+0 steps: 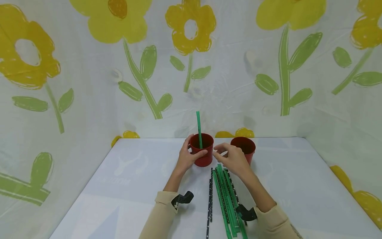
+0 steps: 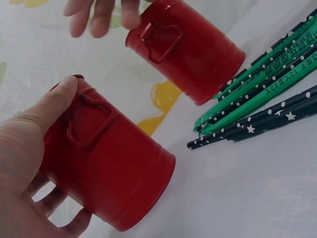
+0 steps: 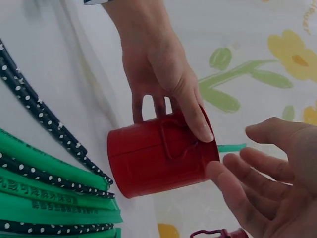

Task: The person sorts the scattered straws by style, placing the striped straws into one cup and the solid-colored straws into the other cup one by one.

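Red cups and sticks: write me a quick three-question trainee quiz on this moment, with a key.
1. Which hand holds the red cup with the green stick standing in it?
2. True or false: the right hand is holding the green stick.
3. Fill in: the loose sticks on the table are green or ____ with white markings.

Key: 1. The left hand. 2. False. 3. Black.

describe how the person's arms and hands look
The person wears beige fabric sleeves, each with a small black curved plastic-looking fitting near its end. The left hand and right hand are bare, without gloves.
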`<state>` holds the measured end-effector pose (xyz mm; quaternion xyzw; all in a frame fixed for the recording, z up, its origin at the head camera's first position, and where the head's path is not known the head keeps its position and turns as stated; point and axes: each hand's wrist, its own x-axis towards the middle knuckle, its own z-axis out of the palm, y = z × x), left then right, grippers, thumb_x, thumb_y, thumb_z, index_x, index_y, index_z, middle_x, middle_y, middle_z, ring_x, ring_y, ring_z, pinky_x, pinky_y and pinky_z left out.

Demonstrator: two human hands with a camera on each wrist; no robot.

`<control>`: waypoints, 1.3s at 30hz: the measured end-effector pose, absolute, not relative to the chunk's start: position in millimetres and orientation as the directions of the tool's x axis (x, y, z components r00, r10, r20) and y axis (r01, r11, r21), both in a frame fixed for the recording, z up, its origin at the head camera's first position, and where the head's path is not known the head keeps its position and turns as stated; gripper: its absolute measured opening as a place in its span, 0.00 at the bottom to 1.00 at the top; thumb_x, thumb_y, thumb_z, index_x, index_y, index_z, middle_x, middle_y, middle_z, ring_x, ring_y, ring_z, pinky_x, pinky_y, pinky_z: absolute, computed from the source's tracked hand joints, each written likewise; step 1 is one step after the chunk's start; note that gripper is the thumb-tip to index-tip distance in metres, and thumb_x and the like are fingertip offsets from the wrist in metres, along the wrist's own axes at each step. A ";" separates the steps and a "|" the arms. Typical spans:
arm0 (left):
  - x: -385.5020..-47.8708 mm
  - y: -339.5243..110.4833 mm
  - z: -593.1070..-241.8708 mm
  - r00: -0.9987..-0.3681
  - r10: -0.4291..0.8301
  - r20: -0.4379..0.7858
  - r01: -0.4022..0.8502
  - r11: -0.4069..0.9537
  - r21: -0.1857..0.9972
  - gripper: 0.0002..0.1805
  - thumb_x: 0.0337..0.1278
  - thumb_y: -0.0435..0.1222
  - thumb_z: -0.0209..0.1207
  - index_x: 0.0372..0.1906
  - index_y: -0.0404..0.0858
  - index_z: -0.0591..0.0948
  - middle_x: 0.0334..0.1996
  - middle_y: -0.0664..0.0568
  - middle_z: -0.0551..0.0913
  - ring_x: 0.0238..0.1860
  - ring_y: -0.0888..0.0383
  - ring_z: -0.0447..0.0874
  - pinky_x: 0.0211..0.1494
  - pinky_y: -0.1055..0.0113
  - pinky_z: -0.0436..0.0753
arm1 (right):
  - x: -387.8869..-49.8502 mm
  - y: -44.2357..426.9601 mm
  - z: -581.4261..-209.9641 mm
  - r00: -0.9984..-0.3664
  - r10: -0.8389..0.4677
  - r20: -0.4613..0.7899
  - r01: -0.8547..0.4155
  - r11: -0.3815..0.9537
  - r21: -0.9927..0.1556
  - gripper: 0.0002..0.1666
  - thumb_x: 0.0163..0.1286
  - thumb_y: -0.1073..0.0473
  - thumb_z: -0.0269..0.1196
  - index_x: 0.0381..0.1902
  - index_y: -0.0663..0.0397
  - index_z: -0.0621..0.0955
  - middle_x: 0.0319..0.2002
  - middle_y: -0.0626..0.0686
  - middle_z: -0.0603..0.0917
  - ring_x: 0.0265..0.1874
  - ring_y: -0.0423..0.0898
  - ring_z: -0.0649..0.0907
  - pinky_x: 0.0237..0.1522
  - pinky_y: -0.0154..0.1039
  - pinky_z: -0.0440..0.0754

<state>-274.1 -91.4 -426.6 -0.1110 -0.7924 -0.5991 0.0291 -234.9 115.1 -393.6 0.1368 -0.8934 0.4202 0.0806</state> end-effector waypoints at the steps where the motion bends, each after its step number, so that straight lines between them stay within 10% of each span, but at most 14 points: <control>1: -274.1 -91.4 -426.7 -0.974 0.141 0.180 0.211 0.257 0.943 0.47 0.55 0.42 0.69 0.76 0.46 0.56 0.70 0.46 0.67 0.71 0.44 0.63 0.64 0.48 0.78 | -234.1 115.4 -395.6 -0.951 -0.187 0.245 -0.308 0.618 -0.724 0.18 0.67 0.50 0.66 0.51 0.51 0.83 0.41 0.52 0.88 0.29 0.43 0.87 0.31 0.35 0.87; 39: -276.4 -91.6 -428.6 -0.972 0.147 0.181 0.213 0.239 0.947 0.46 0.56 0.41 0.68 0.76 0.46 0.57 0.71 0.46 0.67 0.72 0.45 0.62 0.65 0.48 0.78 | -216.0 101.1 -425.2 -0.907 -0.275 -0.318 -0.025 0.790 -0.613 0.23 0.59 0.55 0.72 0.50 0.59 0.82 0.26 0.51 0.85 0.17 0.43 0.85 0.28 0.35 0.86</control>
